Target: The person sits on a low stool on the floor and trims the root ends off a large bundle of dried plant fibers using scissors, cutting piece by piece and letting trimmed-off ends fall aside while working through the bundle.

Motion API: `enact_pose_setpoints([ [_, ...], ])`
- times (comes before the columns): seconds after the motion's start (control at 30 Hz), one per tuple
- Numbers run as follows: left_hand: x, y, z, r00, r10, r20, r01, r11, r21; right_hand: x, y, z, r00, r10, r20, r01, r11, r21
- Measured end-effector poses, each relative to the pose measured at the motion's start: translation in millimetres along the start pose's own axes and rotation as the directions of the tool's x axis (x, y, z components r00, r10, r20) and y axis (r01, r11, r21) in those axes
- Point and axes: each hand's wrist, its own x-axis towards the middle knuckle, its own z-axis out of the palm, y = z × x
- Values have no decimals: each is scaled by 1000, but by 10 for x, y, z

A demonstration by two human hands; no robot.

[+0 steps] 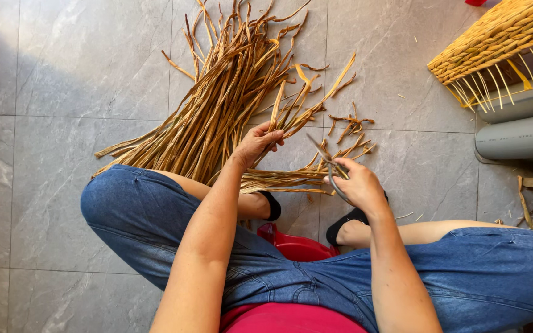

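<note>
Across the whole frame, floor (63, 80): grey stone tiles with thin grout lines, littered with small dry scraps toward the right.
Seated person: blue jeans fill the lower half, knees spread to lower left and lower right, dark slippers at the centre, a red stool (297, 246) just showing between the legs.
Bundle of dried strands (217, 105): long tan, ribbon-like plant strips fanned from the top centre down toward the left knee, lying on the tiles, with curled ends spilling to the right of centre.
Woven basket (495, 40): upper right corner, partly made, loose stakes sticking out of its lower edge.
Grey pipes (519, 139): right edge, just below the basket.
Left hand (257, 143): centre of the frame, fingers pinched around one strip lifted from the bundle, holding it upright.
Right hand (359, 184): right of centre, fingers clenched through the handles of the scissors (328, 161), whose blades stand parted and point up-left toward the held strip.
Risk, fingers: the blades sit near the left fingertips; a cut made too close to the pinch could nick them.
Risk, strip: the dry strip looks brittle; a twisted or slanted cut could split it lengthwise.
Risk, bundle: neighbouring strands cross the held one, so the blades could catch a second strand.
</note>
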Motion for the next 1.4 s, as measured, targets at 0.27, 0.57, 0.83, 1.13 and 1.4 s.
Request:
enact_pose_setpoints([
  [0.27, 32, -50, 10, 1000, -16, 21, 16, 1000, -1, -49, -69, 103, 996, -61, -61, 78, 936, 344],
  [0.57, 36, -71, 30, 988, -95, 118, 90, 995, 41, 63, -48, 140, 982, -163, -99, 177, 972, 152],
  [0.83, 21, -50, 61, 988, -136, 80, 127, 987, 103, 24, -105, 116, 992, -120, -23, 122, 989, 87],
  [1.13, 41, -55, 60, 986, -114, 125, 110, 993, 36, 103, -23, 98, 990, -139, -14, 140, 984, 109],
  [1.4, 48, -107, 64, 982, -127, 141, 121, 991, 52, 86, -56, 105, 992, -127, 4, 127, 990, 61],
])
